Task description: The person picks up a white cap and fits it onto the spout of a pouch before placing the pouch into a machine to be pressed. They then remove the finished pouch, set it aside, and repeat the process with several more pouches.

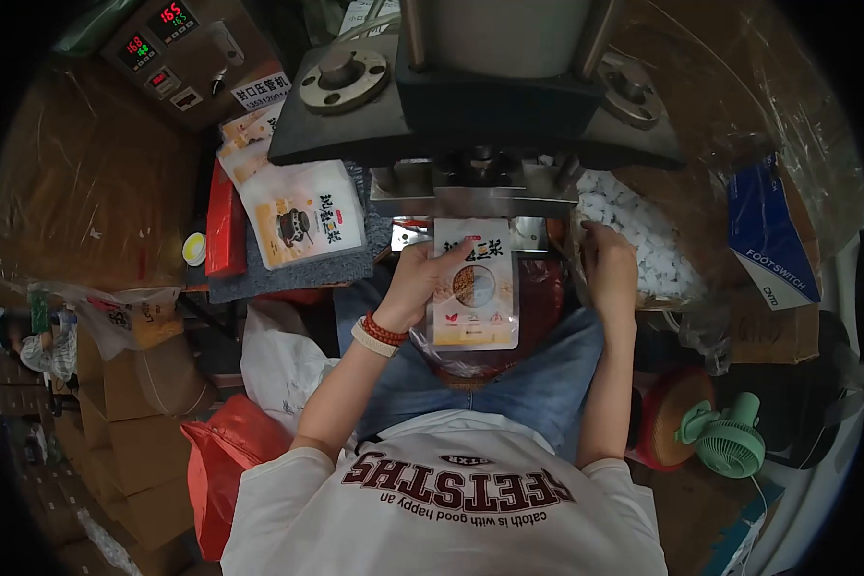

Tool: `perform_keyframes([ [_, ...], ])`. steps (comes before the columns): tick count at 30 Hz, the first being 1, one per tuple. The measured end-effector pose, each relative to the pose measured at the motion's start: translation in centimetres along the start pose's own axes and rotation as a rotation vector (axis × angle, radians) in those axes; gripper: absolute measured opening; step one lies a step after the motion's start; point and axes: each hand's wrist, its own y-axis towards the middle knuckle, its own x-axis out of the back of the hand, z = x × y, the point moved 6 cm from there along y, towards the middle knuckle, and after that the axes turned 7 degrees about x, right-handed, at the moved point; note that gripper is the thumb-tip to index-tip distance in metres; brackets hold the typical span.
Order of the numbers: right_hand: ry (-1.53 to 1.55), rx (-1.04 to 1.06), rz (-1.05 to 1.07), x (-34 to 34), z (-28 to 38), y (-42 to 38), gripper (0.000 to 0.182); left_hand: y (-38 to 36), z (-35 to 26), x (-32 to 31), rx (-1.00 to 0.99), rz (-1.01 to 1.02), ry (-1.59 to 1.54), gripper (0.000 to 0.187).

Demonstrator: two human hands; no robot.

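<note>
My left hand (410, 288) grips a printed plastic pouch (475, 317) by its left side, thumb across the front. The pouch has a round window showing brown grains, and its top edge is at the metal jaw (518, 202) of a press. My right hand (609, 264) is at the left edge of a pile of small white plastic pieces (643, 240). Its fingers are bent close together, and whatever they hold is too small to make out. A stack of similar pouches (307, 216) lies on a grey cloth (293, 276) at the left.
The heavy press head (494, 106) hangs over the work spot. A control box (178, 58) with lit digits stands back left, near a red box (225, 226). At right are a blue carton (770, 235) and a green fan (730, 442).
</note>
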Motion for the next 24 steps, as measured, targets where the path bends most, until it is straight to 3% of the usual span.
perform_keyframes([
  [1, 0.021, 0.0, 0.007, -0.1, 0.0, -0.2, 0.022, -0.2, 0.0, 0.9, 0.005, -0.015, 0.0, 0.029],
  [3, 0.038, 0.01, 0.003, 0.3, 0.2, 0.2, 0.023, -0.8, -2.5, 3.1, -0.21, -0.187, 0.418, 0.044],
  [4, 0.053, -0.018, 0.015, 0.7, 0.2, 0.2, 0.023, -1.4, -3.2, 3.9, -0.212, -0.186, 0.418, 0.044],
  [6, 0.068, -0.051, 0.031, 0.7, -0.4, 0.0, 0.023, -6.7, -8.0, 4.9, -0.744, -1.147, 1.708, 0.08],
  [8, 0.195, -0.007, 0.005, 0.3, -1.3, 0.0, 0.023, -7.2, -5.9, 9.7, -0.633, -1.065, 1.712, 0.08],
  [10, 0.101, 0.038, -0.021, 0.1, -1.7, 0.4, 0.022, -7.6, -3.5, 11.0, -0.638, -0.647, 1.816, 0.07],
  [11, 0.003, 0.078, -0.043, 0.1, -1.5, 0.4, 0.021, -8.6, -3.2, 11.1, -0.733, -0.589, 1.758, 0.056],
  [12, 0.005, 0.073, -0.037, 0.3, -1.0, 0.4, 0.021, -9.5, -3.1, 10.8, -0.726, -0.583, 1.759, 0.056],
  [14, 0.031, 0.07, -0.27, 2.6, 0.3, 1.1, 0.019, -10.6, -3.6, 11.4, -0.598, -0.593, 1.286, 0.044],
  [15, 0.032, 0.081, -0.269, 3.5, 1.7, 1.3, 0.019, -11.1, -4.0, 10.5, -0.703, -0.662, 1.107, 0.037],
  [17, 0.528, 0.058, -0.414, 5.9, 5.0, -0.2, 0.017, -11.7, -4.5, 8.3, -0.756, -0.627, 1.04, 0.037],
  [18, 0.78, 0.04, -0.332, 5.8, 7.0, -1.3, 0.018, -12.0, -4.7, 7.0, -0.807, -0.579, 0.979, 0.038],
  [20, 1.013, 0.296, -0.196, 4.8, 10.9, -2.9, 0.019, -12.1, -4.7, 4.5, -0.842, -0.539, 0.95, 0.041],
  [22, 1.309, 0.309, -0.11, 2.5, 12.8, -4.1, 0.021, -12.5, -4.9, 2.6, -0.911, -0.493, 0.971, 0.041],
  [23, 1.308, 0.314, -0.109, 1.9, 13.3, -4.7, 0.021, -12.6, -5.0, 2.1, -0.946, -0.482, 0.989, 0.041],
  [24, 1.526, 0.231, -0.021, 0.7, 13.8, -5.2, 0.018, -12.7, -5.2, 1.9, -0.952, -0.485, 0.988, 0.041],
])
